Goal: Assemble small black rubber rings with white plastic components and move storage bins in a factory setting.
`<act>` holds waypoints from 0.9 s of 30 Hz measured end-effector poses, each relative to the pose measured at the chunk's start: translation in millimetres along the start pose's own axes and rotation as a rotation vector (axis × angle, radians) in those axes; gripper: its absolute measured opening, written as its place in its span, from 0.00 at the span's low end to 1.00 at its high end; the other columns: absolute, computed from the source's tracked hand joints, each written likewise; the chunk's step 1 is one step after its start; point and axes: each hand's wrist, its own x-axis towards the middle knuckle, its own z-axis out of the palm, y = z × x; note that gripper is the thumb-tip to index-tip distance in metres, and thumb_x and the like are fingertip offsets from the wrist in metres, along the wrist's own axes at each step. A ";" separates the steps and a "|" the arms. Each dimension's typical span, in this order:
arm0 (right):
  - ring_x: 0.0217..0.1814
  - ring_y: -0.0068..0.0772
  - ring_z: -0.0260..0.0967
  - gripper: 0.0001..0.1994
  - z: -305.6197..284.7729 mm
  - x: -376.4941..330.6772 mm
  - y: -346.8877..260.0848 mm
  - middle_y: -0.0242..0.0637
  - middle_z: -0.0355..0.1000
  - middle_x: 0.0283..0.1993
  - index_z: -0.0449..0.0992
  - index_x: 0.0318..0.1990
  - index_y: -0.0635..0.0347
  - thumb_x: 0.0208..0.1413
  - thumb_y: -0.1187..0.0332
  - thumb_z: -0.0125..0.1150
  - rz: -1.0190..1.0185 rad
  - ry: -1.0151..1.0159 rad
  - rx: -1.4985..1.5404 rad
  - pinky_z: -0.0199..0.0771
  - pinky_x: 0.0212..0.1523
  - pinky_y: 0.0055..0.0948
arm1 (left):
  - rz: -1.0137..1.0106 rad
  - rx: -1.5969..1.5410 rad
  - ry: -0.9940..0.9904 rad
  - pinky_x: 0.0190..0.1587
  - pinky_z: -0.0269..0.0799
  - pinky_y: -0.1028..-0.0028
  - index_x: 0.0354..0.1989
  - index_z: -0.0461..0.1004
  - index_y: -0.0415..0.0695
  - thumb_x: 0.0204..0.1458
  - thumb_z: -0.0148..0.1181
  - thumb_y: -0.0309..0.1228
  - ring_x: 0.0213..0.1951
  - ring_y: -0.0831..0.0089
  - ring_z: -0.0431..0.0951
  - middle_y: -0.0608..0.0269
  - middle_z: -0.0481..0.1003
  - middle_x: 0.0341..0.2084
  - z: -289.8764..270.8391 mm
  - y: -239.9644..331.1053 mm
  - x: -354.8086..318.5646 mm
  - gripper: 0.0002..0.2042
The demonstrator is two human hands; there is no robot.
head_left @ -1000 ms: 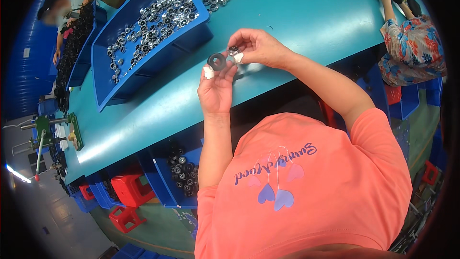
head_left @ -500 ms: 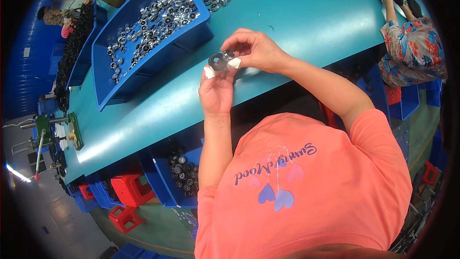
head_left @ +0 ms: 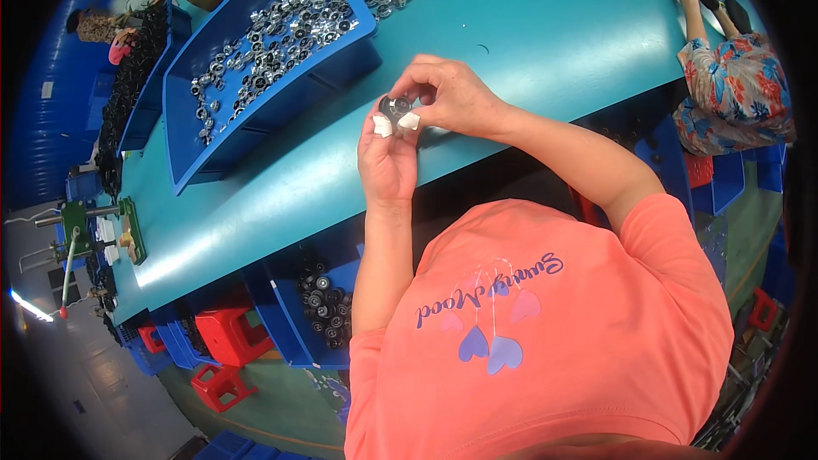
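Sitting between left fingers [head_left: 383, 126] and right fingers [head_left: 421, 74], silver hub [head_left: 400, 106] overlaps black ring [head_left: 385, 108].

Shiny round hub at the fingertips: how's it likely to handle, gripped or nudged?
The shiny round hub looks metallic, so probably stiff. Its circular outline suggests it could roll if stood on edge. The glossy surface may be slippery, though the white wrap on the right hand might add grip.

Held black ring [head_left: 386, 107], partly hidden
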 end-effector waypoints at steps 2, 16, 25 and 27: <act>0.38 0.24 0.72 0.13 0.8 -0.3 1.0 0.31 0.72 0.40 0.82 0.42 0.58 0.46 0.72 0.71 -0.013 0.000 -0.024 0.74 0.38 0.24 | 0.012 0.024 0.019 0.57 0.73 0.64 0.60 0.67 0.37 0.64 0.55 0.30 0.54 0.66 0.75 0.57 0.73 0.52 1.4 -0.7 -1.3 0.18; 0.43 0.23 0.73 0.15 -19.4 -3.8 14.6 0.32 0.70 0.47 0.78 0.56 0.60 0.63 0.72 0.59 0.229 -0.092 0.552 0.77 0.44 0.24 | -0.002 -0.010 0.031 0.58 0.75 0.59 0.60 0.67 0.37 0.68 0.48 0.34 0.51 0.59 0.78 0.45 0.73 0.55 -7.9 -1.0 -1.7 0.18; 0.45 0.28 0.74 0.09 -10.9 -6.1 0.9 0.34 0.72 0.43 0.82 0.43 0.62 0.58 0.68 0.65 0.194 -0.142 0.326 0.79 0.46 0.26 | 0.071 0.120 0.017 0.59 0.74 0.57 0.59 0.66 0.36 0.67 0.50 0.32 0.53 0.60 0.76 0.52 0.73 0.53 3.1 -3.9 -4.3 0.17; 0.45 0.28 0.74 0.08 -10.4 -6.8 2.0 0.34 0.72 0.42 0.81 0.41 0.61 0.57 0.68 0.66 0.170 -0.094 0.265 0.78 0.45 0.26 | 0.084 0.165 0.020 0.58 0.75 0.57 0.59 0.66 0.36 0.67 0.50 0.32 0.53 0.61 0.76 0.53 0.72 0.53 3.4 -5.5 -4.6 0.17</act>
